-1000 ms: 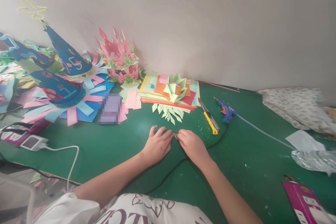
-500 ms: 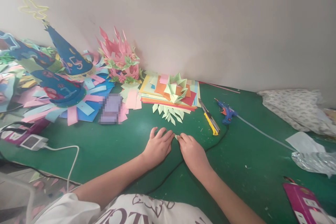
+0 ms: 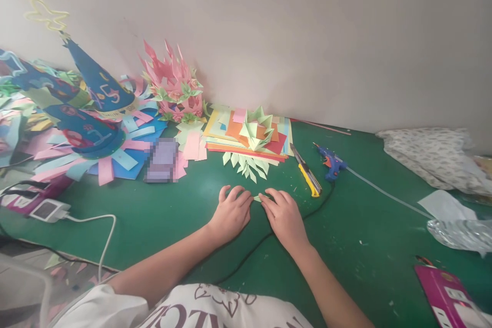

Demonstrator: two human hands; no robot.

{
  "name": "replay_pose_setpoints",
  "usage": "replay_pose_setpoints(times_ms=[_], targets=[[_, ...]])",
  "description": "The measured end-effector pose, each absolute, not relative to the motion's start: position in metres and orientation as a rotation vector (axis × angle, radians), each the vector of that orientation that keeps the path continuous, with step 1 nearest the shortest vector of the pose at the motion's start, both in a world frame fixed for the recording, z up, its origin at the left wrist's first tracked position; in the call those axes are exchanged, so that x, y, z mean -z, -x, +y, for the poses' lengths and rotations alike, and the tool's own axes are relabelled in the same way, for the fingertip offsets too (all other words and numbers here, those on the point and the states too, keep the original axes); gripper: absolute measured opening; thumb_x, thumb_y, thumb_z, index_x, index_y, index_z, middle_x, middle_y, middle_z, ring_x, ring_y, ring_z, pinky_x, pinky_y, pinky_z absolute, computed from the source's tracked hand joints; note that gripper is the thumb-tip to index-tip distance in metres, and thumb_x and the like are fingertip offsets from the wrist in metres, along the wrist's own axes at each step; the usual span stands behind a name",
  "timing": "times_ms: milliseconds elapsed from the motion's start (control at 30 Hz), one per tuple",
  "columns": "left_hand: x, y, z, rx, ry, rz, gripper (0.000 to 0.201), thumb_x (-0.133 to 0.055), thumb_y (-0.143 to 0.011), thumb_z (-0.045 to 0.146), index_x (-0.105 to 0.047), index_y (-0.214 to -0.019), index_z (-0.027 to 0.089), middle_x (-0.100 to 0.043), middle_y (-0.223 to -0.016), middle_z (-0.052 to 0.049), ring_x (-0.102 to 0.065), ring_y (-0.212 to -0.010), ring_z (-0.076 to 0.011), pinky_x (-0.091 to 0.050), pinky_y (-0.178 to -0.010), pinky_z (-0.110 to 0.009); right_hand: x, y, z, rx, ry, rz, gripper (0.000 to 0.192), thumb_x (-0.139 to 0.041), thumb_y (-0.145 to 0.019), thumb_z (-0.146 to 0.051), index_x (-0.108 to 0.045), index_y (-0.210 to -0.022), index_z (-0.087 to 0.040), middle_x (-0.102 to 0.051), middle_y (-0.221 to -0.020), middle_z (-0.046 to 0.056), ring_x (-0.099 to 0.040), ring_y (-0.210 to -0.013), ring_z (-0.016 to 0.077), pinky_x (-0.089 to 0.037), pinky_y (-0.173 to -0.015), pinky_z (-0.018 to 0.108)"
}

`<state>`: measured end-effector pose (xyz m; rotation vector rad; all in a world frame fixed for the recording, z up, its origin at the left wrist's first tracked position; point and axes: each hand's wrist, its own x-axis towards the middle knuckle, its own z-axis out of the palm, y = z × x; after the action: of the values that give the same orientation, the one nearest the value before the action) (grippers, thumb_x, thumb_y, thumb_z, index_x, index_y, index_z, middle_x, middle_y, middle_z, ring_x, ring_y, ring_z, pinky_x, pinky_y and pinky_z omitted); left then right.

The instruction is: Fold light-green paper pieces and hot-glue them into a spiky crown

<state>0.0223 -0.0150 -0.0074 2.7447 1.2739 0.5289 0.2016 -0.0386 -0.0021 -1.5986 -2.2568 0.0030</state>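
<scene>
**Head view: both hands pressed on a small green paper piece at mid-table**

Head view, looking forward and down over a green table (image 3: 161, 225). Left hand (image 3: 230, 212) palm-down, fingers (image 3: 235, 196) loosely spread and slightly curled, tips resting on the table surface just left of a small pale green paper piece (image 3: 257, 198). Right hand (image 3: 283, 215) likewise palm-down, fingers (image 3: 273, 196) close together and bent, tips touching the right end of the paper piece. Paper piece lying flat between the two sets of fingertips, mostly hidden; not possible to tell whether pinched or merely pressed down. Neither hand closed around anything.

Just beyond the hands: a fan of pale green paper points (image 3: 246, 164), touching the front edge of a coloured paper stack (image 3: 230, 136) topped by a folded green paper flower (image 3: 257, 130). To the right of the stack, a yellow utility knife (image 3: 307, 174), and just beside it a blue glue gun (image 3: 331, 163), its black cord (image 3: 253, 251) running under the right wrist toward the near edge. Far left: blue paper cones (image 3: 96, 87) and pink and blue strips; a pink paper crown (image 3: 172, 82) against the back wall (image 3: 307, 36). White charger (image 3: 48, 210) at the left edge. Right side: patterned cloth (image 3: 430, 156), silver foil (image 3: 459, 233), magenta box (image 3: 446, 294). Open green surface to the left of the left forearm and to the right of the right forearm, between cord and foil.
</scene>
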Motion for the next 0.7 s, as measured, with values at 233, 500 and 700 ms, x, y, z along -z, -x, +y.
replay_pose_setpoints(times_ms=[233, 500, 700], targets=[[0.007, -0.021, -0.012, -0.564, -2.676, 1.246, 0.022, -0.044, -0.086, 0.019, -0.061, -0.100, 0.023, -0.065, -0.101, -0.003, -0.047, -0.108, -0.0209, -0.025, -0.097, -0.044, 0.005, -0.202, -0.040, -0.077, 1.574, -2.253, 0.030, -0.040, -0.093, -0.019, -0.064, -0.112, -0.019, -0.062, -0.102, 0.010, -0.053, -0.088, 0.0219, -0.045, -0.077, 0.036], [0.004, -0.013, -0.007, -0.656, -2.544, 1.235, 0.022, -0.044, -0.086, 0.016, -0.063, -0.095, 0.023, -0.065, -0.102, -0.003, -0.048, -0.106, -0.0203, -0.024, -0.098, -0.044, 0.006, -0.204, -0.035, -0.159, 1.516, -2.214, 0.026, -0.044, -0.092, -0.019, -0.065, -0.107, -0.017, -0.061, -0.098, 0.010, -0.053, -0.090, 0.0210, -0.046, -0.079, 0.034], [0.005, -0.015, -0.004, -0.546, -2.657, 1.124, 0.027, -0.045, -0.087, 0.016, -0.060, -0.107, 0.024, -0.062, -0.108, -0.003, -0.047, -0.105, -0.0193, -0.027, -0.095, -0.041, 0.006, -0.205, -0.033, -0.177, 1.493, -2.202, 0.025, -0.042, -0.093, -0.021, -0.066, -0.102, -0.019, -0.061, -0.092, 0.008, -0.055, -0.087, 0.0205, -0.047, -0.077, 0.034]])
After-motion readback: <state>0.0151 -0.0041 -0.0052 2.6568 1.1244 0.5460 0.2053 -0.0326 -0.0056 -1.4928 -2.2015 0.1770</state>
